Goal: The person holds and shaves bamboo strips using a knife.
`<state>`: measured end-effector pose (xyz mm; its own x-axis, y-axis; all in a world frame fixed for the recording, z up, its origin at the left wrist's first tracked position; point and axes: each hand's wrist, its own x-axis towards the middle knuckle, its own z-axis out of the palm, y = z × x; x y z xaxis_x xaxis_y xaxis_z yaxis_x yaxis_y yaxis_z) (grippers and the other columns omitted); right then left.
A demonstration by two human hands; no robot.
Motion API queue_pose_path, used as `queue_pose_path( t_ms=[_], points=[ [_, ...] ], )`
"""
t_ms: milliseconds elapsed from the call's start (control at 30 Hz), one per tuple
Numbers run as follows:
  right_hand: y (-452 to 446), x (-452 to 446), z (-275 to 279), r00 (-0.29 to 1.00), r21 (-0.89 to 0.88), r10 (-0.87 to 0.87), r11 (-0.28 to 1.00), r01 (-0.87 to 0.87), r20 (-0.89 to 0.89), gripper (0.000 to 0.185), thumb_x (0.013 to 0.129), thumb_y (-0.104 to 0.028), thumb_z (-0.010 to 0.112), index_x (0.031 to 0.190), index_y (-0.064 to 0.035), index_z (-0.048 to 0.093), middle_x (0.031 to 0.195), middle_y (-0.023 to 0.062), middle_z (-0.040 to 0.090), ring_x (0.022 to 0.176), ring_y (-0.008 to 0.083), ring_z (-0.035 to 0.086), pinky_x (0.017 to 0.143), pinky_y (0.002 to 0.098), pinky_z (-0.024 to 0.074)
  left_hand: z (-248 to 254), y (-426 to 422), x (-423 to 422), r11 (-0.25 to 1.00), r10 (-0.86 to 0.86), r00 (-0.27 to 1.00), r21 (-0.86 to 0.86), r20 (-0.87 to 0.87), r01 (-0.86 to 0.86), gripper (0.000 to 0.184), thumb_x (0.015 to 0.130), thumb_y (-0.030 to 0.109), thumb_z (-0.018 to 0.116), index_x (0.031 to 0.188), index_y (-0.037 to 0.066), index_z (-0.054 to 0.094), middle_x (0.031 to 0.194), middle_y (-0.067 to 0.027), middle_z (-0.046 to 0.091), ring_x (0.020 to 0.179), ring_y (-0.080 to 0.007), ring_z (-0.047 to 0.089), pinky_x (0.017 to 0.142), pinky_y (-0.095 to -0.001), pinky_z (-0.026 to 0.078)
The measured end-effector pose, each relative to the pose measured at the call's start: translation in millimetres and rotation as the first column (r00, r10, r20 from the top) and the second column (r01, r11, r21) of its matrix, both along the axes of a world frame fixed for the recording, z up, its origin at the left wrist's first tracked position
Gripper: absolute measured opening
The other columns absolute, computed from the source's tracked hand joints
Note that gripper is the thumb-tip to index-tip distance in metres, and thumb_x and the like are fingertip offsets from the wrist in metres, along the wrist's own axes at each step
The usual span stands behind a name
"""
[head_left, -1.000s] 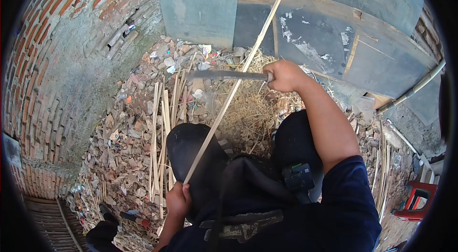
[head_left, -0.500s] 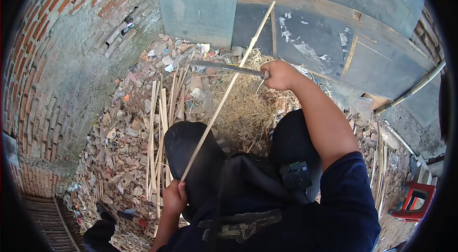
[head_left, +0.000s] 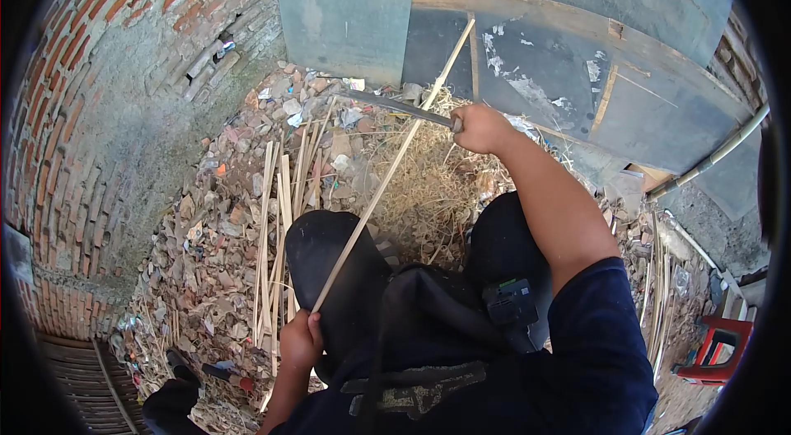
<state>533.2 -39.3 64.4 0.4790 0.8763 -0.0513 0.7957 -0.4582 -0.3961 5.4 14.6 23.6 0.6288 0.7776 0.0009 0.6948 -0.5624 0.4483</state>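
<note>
A long pale bamboo strip (head_left: 381,189) slants from beside my left knee up toward the dark panels. Its near end is pinched in my left hand (head_left: 301,339), with the thumb on top. Farther along, the dark blade of a machete (head_left: 387,105) lies across the strip, just below a node. My right hand (head_left: 484,128) is closed around the machete's handle, the blade pointing left. Under the blade and between my knees is a heap of curly bamboo shavings (head_left: 428,188). More split bamboo strips (head_left: 264,237) lie on the ground left of my left knee.
Rubble (head_left: 210,270) covers the ground. A worn brick wall (head_left: 107,130) rises at left, and grey panels (head_left: 342,15) stand ahead. At right are a red plastic stool (head_left: 718,350) and a pole (head_left: 709,156). Another person's dark-clothed leg (head_left: 169,404) shows at lower left.
The strip's far end has dropped slightly. The machete's tip has swung a little up and to the right, still crossing the strip. My left hand stays in place.
</note>
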Motion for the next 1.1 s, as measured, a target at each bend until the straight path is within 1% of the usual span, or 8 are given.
queue_pose_path(
  t_ms=[167,267,400,500,733,867,967,1100],
  points=[
    [1.1,-43.8,22.3,0.977,-0.107,0.211,0.972,-0.211,-0.012,0.027,0.075,-0.021,0.069,0.101,-0.0116,0.070,0.092,0.0147,0.072,0.093,0.0347,0.071,0.083,0.0481,0.0564,6.6,6.9,-3.3,0.983,-0.040,0.999,-0.176,0.030,0.045,0.037,0.106,0.029,0.048,0.084,0.000,0.055,0.066,-0.0253,0.059,0.064,-0.0485,0.062,0.057,-0.0507,0.045],
    [-0.1,-64.0,34.8,0.927,-0.197,0.347,0.928,-0.317,0.140,0.026,0.076,-0.020,0.069,0.100,-0.0115,0.071,0.090,0.0140,0.072,0.092,0.0335,0.071,0.082,0.0472,0.0566,5.1,5.9,0.8,0.996,-0.046,0.999,-0.082,0.007,0.046,0.038,0.106,0.031,0.050,0.083,0.002,0.056,0.066,-0.0257,0.060,0.065,-0.0496,0.062,0.057,-0.0529,0.047],
    [5.6,5.6,-6.0,0.990,0.094,-0.092,0.990,0.102,-0.111,0.023,0.075,-0.018,0.069,0.095,-0.0077,0.069,0.083,0.0159,0.071,0.085,0.0378,0.070,0.078,0.0502,0.0548,-2.7,3.3,0.1,0.999,-0.001,1.000,-0.037,0.011,0.001,0.039,0.105,0.032,0.051,0.082,0.001,0.055,0.066,-0.0258,0.060,0.065,-0.0497,0.061,0.057,-0.0524,0.046],
    [-1.6,4.9,-12.5,0.997,-0.007,-0.054,0.998,0.054,0.051,0.027,0.077,-0.017,0.066,0.102,-0.0091,0.070,0.092,0.0164,0.073,0.094,0.0364,0.071,0.084,0.0480,0.0562,5.8,8.2,-5.8,0.997,-0.051,0.999,-0.065,0.007,0.051,0.039,0.106,0.030,0.049,0.082,0.001,0.054,0.065,-0.0254,0.058,0.063,-0.0485,0.060,0.056,-0.0508,0.045],
    [-6.9,-30.9,27.4,0.970,-0.124,0.222,0.970,-0.209,0.103,0.025,0.076,-0.017,0.067,0.100,-0.0103,0.071,0.089,0.0123,0.073,0.092,0.0336,0.071,0.083,0.0485,0.0564,-4.5,18.7,-4.7,0.983,-0.088,0.995,-0.158,0.048,0.095,0.042,0.108,0.029,0.044,0.080,-0.001,0.054,0.062,-0.0223,0.055,0.057,-0.0409,0.058,0.054,-0.0459,0.042],
    [-7.9,28.2,-6.9,0.965,0.103,-0.236,0.963,0.248,-0.110,0.028,0.078,-0.021,0.067,0.103,-0.0082,0.070,0.091,0.0167,0.073,0.095,0.0379,0.070,0.086,0.0493,0.0554,-7.3,17.0,-10.2,0.985,-0.081,0.994,-0.147,0.072,0.091,0.044,0.108,0.030,0.045,0.079,-0.001,0.053,0.061,-0.0214,0.054,0.055,-0.0394,0.058,0.054,-0.0455,0.042],
    [-12.3,17.6,-4.6,0.961,0.156,-0.266,0.949,0.275,-0.082,0.030,0.079,-0.022,0.067,0.104,-0.0068,0.069,0.094,0.0190,0.072,0.096,0.0405,0.069,0.087,0.0501,0.0551,-6.4,16.4,-11.5,0.983,-0.056,0.996,-0.169,0.074,0.068,0.043,0.108,0.031,0.045,0.081,-0.001,0.054,0.061,-0.0217,0.055,0.056,-0.0393,0.058,0.055,-0.0452,0.043],
    [-19.1,-4.7,21.1,0.993,0.042,-0.055,0.998,0.051,0.106,0.027,0.076,-0.021,0.068,0.101,-0.0094,0.069,0.090,0.0177,0.072,0.092,0.0385,0.070,0.084,0.0500,0.0559,-6.3,11.2,-7.5,0.981,-0.023,0.998,-0.194,0.052,0.032,0.042,0.108,0.031,0.045,0.083,-0.001,0.056,0.063,-0.0223,0.056,0.059,-0.0414,0.060,0.057,-0.0456,0.044]
  ],
)
